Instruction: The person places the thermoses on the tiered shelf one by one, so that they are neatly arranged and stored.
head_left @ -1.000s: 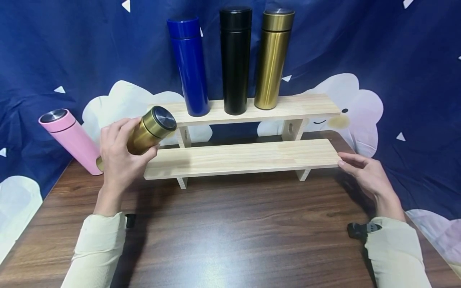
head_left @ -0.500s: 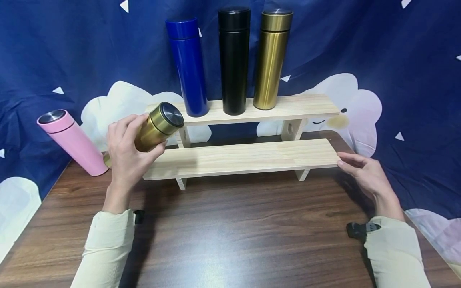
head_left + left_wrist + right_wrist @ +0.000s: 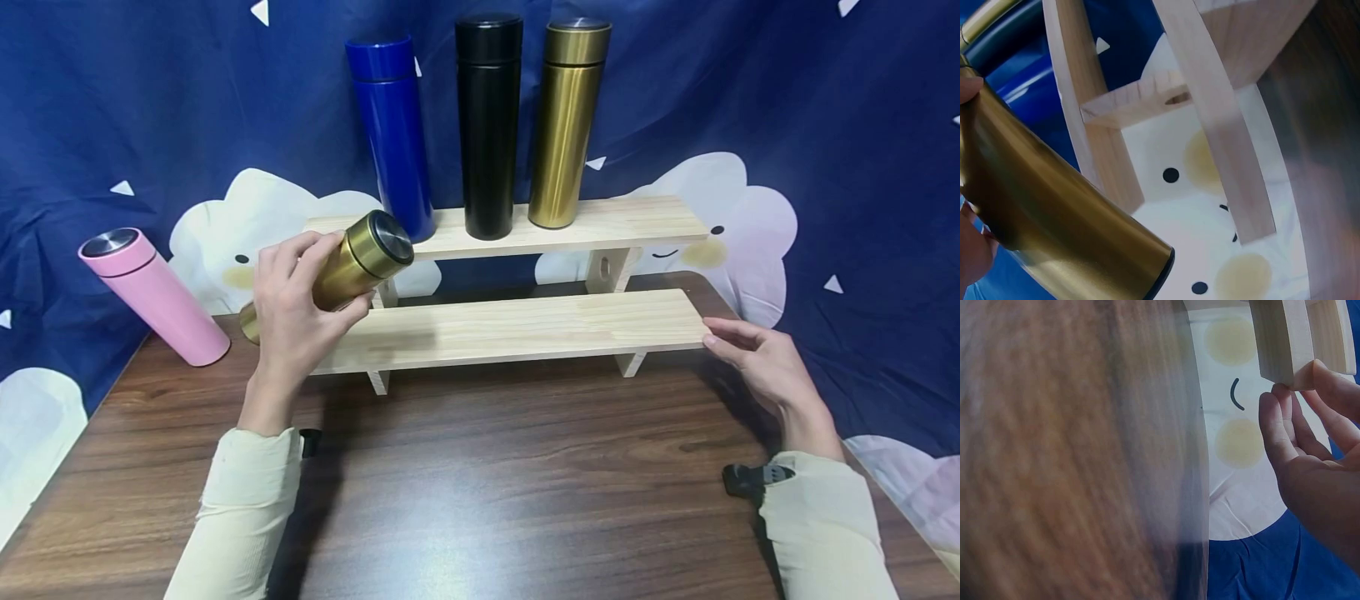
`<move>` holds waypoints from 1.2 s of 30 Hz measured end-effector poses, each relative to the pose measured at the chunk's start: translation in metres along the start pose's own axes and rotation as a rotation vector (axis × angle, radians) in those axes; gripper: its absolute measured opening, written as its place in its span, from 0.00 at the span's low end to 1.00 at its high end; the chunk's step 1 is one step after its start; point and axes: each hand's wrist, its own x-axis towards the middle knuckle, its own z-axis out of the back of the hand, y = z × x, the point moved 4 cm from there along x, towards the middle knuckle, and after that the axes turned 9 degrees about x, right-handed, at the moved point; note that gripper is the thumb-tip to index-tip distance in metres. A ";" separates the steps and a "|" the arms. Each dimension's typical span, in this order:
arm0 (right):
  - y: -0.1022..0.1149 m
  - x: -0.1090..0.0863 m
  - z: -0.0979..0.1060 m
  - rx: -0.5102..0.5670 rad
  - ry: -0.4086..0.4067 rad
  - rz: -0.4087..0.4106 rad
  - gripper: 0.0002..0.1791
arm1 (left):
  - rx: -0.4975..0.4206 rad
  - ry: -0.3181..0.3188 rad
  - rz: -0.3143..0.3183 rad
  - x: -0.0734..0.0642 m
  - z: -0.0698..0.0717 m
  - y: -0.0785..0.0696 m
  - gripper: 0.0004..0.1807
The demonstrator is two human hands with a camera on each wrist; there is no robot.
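Observation:
My left hand (image 3: 292,304) grips a gold thermos flask (image 3: 356,267) round its middle. The flask tilts with its dark-topped lid toward the upper right, in front of the left end of the wooden rack. In the left wrist view the gold flask (image 3: 1066,194) lies across the left side, its base end pointing down right. My right hand (image 3: 768,362) touches the right end of the lower shelf (image 3: 525,329) with its fingertips. The right wrist view has the fingers (image 3: 1277,428) at that shelf end (image 3: 1300,344), nothing else among them.
On the upper shelf (image 3: 637,218) stand a blue flask (image 3: 397,150), a black flask (image 3: 489,142) and another gold flask (image 3: 570,133). A pink flask (image 3: 161,300) stands at the left of the brown table (image 3: 480,467). Behind hangs a blue cloud-print curtain (image 3: 825,100).
My left hand has moved right with the gold flask, away from the pink one and over to the rack's left end. The flask leans further over. My right hand stays at the shelf end.

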 end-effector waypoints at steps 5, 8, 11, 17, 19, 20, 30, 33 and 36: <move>-0.001 -0.001 0.000 -0.002 -0.003 0.001 0.32 | -0.001 0.015 -0.028 0.001 -0.008 -0.007 0.34; -0.001 -0.001 -0.001 -0.007 -0.005 0.000 0.32 | -0.002 0.019 -0.042 0.001 -0.012 -0.011 0.34; 0.000 0.000 -0.001 -0.006 -0.004 -0.002 0.32 | -0.006 0.025 -0.051 0.000 -0.016 -0.014 0.34; 0.000 0.000 -0.001 0.002 0.004 -0.003 0.32 | 0.007 0.053 -0.072 -0.002 -0.023 -0.021 0.35; 0.000 -0.001 -0.001 -0.003 0.005 -0.005 0.32 | 0.010 0.060 -0.082 -0.002 -0.025 -0.023 0.35; 0.000 -0.001 -0.001 -0.003 0.004 -0.007 0.32 | 0.010 0.062 -0.087 -0.002 -0.027 -0.025 0.35; 0.000 0.001 -0.001 -0.023 -0.005 -0.011 0.32 | 0.020 0.077 -0.120 0.005 -0.041 -0.042 0.36; -0.001 0.001 0.000 -0.015 -0.001 -0.006 0.32 | 0.015 0.083 -0.122 0.005 -0.045 -0.047 0.36; -0.001 0.001 0.000 -0.014 0.004 0.004 0.32 | 0.006 0.087 -0.119 0.006 -0.048 -0.051 0.36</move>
